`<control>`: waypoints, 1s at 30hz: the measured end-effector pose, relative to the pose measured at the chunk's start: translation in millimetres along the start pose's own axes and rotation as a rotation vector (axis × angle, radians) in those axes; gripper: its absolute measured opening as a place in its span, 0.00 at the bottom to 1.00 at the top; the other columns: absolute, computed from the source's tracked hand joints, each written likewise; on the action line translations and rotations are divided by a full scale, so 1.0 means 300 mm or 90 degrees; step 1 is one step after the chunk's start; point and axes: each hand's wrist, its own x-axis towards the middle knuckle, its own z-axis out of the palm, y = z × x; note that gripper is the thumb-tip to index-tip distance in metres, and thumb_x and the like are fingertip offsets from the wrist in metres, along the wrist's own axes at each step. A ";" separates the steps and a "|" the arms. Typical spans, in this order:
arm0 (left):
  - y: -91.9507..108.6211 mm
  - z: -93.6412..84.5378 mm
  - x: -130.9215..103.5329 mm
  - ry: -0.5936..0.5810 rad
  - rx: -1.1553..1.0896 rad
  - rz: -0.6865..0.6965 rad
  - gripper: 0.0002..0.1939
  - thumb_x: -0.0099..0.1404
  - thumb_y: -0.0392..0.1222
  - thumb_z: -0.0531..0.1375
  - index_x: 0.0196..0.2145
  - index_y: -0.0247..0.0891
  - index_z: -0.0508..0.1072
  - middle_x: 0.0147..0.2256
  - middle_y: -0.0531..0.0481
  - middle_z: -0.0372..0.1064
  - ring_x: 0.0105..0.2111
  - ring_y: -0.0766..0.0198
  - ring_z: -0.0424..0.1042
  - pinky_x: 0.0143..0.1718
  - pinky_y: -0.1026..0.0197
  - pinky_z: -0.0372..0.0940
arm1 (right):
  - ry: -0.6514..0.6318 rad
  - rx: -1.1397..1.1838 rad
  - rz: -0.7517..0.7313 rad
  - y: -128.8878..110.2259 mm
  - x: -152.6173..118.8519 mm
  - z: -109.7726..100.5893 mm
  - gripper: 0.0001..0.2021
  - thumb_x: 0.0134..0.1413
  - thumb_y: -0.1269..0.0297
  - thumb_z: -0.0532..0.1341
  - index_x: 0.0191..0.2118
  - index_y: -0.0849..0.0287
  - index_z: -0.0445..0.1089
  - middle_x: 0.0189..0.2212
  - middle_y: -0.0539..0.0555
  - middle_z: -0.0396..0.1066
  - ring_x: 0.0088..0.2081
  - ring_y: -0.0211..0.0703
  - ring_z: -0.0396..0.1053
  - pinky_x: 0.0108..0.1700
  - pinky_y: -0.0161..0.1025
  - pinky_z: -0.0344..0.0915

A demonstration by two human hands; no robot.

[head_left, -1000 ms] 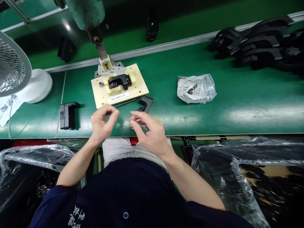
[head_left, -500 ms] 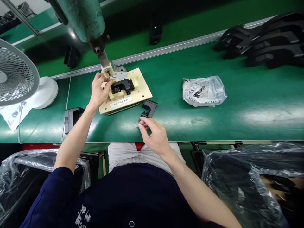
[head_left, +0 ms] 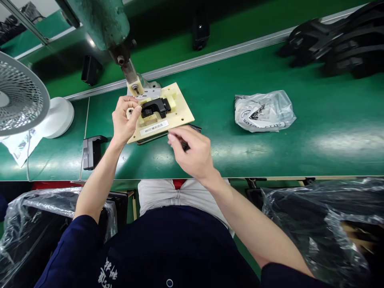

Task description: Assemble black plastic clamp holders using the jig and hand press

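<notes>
A black curved part (head_left: 156,107) sits in the cream fixture plate (head_left: 180,108), below the tip of a green press (head_left: 135,87). My left hand (head_left: 126,118) is at the plate's left side, thumb beside the black part's left end, fingers bent under the press tip; whether it grips anything is hidden. My right hand (head_left: 192,150) is at the plate's front edge with thumb and forefinger pinched together; anything between them is too small to make out. Behind that hand, a second black part (head_left: 195,128) is mostly covered.
Another black part (head_left: 92,152) lies left of my left forearm. A clear plastic bag (head_left: 264,112) lies to the right, and black curved pieces (head_left: 339,44) are piled at the back right. A fan (head_left: 21,96) stands at far left.
My right hand has moved up and slightly left to the fixture's front edge, now covering most of the loose black part. My left hand has shifted only slightly.
</notes>
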 end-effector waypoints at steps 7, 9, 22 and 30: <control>0.099 -0.011 -0.031 -0.041 0.015 0.040 0.13 0.64 0.51 0.62 0.29 0.40 0.70 0.35 0.50 0.66 0.38 0.62 0.69 0.45 0.56 0.65 | -0.076 0.081 0.031 -0.014 0.208 0.105 0.09 0.59 0.69 0.56 0.35 0.62 0.74 0.32 0.53 0.73 0.33 0.36 0.68 0.39 0.35 0.66; 0.096 -0.019 -0.033 -0.047 -0.011 0.046 0.11 0.64 0.50 0.62 0.29 0.40 0.71 0.35 0.50 0.66 0.38 0.62 0.69 0.45 0.56 0.65 | -0.094 0.124 0.036 -0.015 0.215 0.111 0.08 0.58 0.70 0.56 0.34 0.63 0.73 0.31 0.52 0.72 0.32 0.35 0.68 0.38 0.34 0.66; -0.002 -0.007 -0.019 0.160 -0.025 -0.037 0.14 0.63 0.52 0.62 0.40 0.40 0.71 0.36 0.50 0.69 0.37 0.65 0.71 0.44 0.59 0.68 | -0.026 -0.037 -0.001 0.064 0.298 0.208 0.09 0.58 0.71 0.56 0.31 0.61 0.73 0.29 0.53 0.71 0.33 0.39 0.67 0.40 0.38 0.62; -0.106 0.001 0.042 0.046 -0.066 0.001 0.26 0.61 0.61 0.61 0.50 0.42 0.65 0.45 0.44 0.71 0.48 0.56 0.73 0.53 0.50 0.68 | 0.027 -0.104 0.048 0.080 0.318 0.280 0.10 0.61 0.67 0.55 0.33 0.59 0.73 0.31 0.54 0.72 0.40 0.45 0.68 0.49 0.46 0.60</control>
